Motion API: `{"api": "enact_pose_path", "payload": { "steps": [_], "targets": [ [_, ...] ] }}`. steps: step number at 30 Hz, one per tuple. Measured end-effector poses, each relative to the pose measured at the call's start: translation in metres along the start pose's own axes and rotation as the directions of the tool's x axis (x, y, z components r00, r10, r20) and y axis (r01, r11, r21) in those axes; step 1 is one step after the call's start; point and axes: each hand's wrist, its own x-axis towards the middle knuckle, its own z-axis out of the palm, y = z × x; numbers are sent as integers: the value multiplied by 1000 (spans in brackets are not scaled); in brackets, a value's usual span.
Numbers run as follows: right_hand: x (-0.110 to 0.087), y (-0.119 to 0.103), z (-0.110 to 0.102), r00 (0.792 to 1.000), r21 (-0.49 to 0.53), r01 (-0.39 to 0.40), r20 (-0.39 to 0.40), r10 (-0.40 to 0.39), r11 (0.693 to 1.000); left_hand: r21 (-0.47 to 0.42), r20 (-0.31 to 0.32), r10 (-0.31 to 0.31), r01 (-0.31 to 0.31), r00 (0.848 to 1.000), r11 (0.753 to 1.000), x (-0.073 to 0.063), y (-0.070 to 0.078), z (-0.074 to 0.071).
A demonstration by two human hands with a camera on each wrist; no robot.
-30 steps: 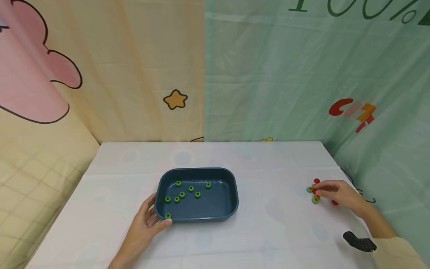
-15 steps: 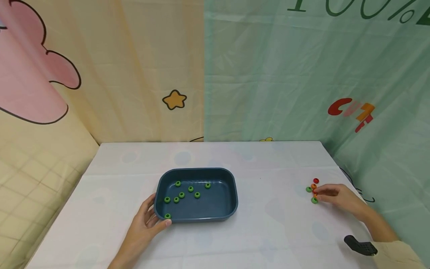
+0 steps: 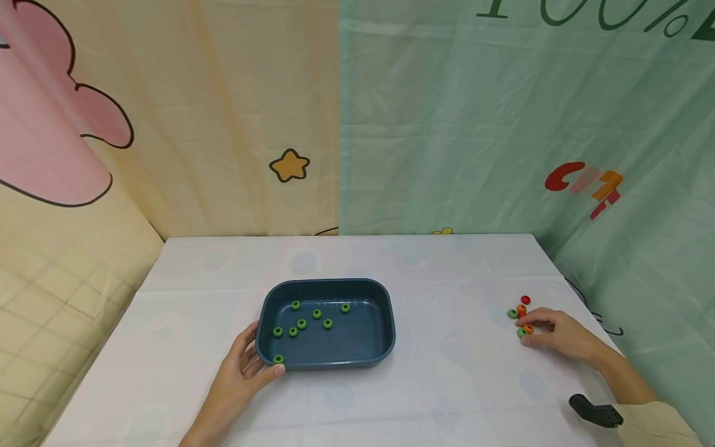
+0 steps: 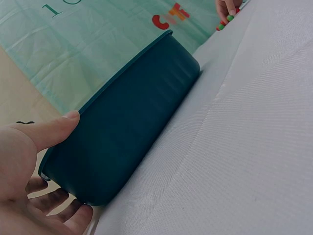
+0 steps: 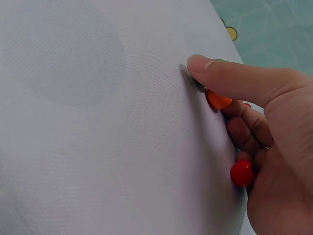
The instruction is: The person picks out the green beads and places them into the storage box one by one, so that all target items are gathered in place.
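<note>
My left hand grips the near left corner of a dark blue rectangular tray, thumb on the rim and fingers under the outer wall. Several green beads lie scattered inside it. At the table's right, my right hand has thumb and index finger around a green bead, partly hidden by the thumb in the right wrist view. An orange bead sits between the fingers there, and a red bead lies beside the curled fingers near the palm.
Beyond the right fingertips lie another green bead, an orange bead and a red bead. A white cloth covers the table. Printed curtains hang behind and at both sides.
My right hand has shifted slightly toward the near side, from the red and orange beads to the near green one, its thumb now on that bead's near side. The left hand and tray stay put.
</note>
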Motion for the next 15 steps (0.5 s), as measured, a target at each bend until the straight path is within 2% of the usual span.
{"api": "enact_pose_path", "payload": {
  "steps": [10, 15],
  "targets": [
    [1, 1, 3, 997, -45, 40, -63, -42, 998, 5, 1, -1, 1, 1000, 1000, 0, -1, -1],
    [1, -1, 1, 999, -47, -6, -45, 4, 999, -5, 2, 0, 0, 1000, 1000, 0, 0, -1]
  ]
}}
